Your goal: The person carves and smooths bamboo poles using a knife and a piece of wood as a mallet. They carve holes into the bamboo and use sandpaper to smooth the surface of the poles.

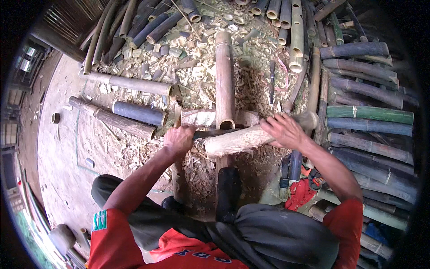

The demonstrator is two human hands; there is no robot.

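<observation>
Wood chips (201, 74) littered the ground. The left hand (179, 138) was clenched on a dark blade-like tool (210, 133), its forearm slanting inward; a shallow, controlled stroke seemed best. Rightward, near an open-ended bamboo length (224, 80), lay the pale stripped piece (237, 142), which the right hand (283, 130) grasped from above, arm bent, ideally steadying it clear of the edge.

Towards nine o'clock, we could reach across the pale grey concrete floor (58, 148). The pale shaved bamboo length (239, 141) bars our centre; the thick tan hollow bamboo pole (225, 76) blocks twelve, stacked dark and green bamboo poles (369, 115) three.
</observation>
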